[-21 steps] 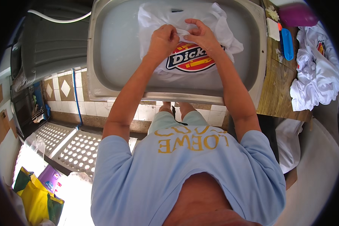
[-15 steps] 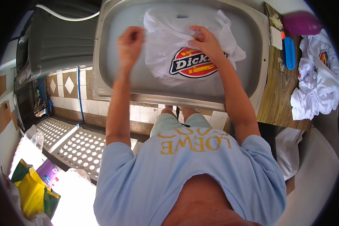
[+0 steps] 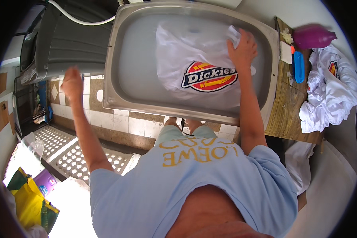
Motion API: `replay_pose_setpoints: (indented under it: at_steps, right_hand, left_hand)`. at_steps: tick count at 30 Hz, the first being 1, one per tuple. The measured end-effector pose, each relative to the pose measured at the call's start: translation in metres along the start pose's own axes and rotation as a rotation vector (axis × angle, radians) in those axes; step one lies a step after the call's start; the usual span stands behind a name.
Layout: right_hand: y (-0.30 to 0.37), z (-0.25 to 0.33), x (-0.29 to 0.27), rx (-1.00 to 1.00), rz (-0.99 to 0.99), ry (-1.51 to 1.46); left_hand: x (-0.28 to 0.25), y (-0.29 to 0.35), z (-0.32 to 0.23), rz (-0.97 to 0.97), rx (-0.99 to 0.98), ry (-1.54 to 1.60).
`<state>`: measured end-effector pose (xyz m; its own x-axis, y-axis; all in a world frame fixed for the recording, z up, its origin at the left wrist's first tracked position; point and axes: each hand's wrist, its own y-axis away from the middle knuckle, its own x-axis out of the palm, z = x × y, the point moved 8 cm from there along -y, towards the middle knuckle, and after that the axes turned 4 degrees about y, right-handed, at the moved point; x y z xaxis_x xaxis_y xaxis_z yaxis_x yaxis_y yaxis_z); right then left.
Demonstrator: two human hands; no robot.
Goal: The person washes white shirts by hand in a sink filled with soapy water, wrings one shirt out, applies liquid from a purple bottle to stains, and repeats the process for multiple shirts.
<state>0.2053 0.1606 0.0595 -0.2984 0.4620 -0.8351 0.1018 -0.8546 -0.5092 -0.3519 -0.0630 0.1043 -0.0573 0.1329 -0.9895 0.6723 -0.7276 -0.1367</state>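
Tiled floor (image 3: 141, 126) below metal sink (image 3: 166, 111); white oval-printed garment (image 3: 186, 51) in sink's cloudy water (image 3: 139, 59). Right hand (image 3: 243, 49) finger-spread over garment's right side. Left hand (image 3: 72, 84) blurred, curled, left of sink; cannot tell if holding anything.

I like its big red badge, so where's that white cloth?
In the head view, the white cloth lies in the metal sink, top middle, the right hand at its upper right.

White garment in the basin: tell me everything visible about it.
The white garment looks like thin, wet fabric. An oval red, yellow and dark emblem with pale lettering sits toward its lower right. It lies spread and wrinkled in cloudy water inside the metal basin. The right hand seems to touch its upper-right part.
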Motion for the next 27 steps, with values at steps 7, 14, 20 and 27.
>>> replay_pose_setpoints:
  at_steps: [7, 14, 20, 27]
  right_hand:
    - [0.016, -0.013, 0.099, 0.710, 0.782, -1.261]
    - [0.030, 0.044, 0.049, 0.006, 0.057, -0.343]
    - [0.039, 0.037, 0.096, 0.858, 0.396, -1.504]
    - [0.048, 0.035, 0.090, 0.667, 0.277, -2.026]
  left_hand:
    - [0.097, 0.050, -0.280, 0.044, 0.548, 0.586]
    - [0.118, 0.107, -0.382, 0.431, 0.604, 0.588]
    - [0.139, 0.089, -0.405, 0.375, 0.621, 1.153]
    - [0.035, 0.160, -0.443, 0.041, 0.731, 1.302]
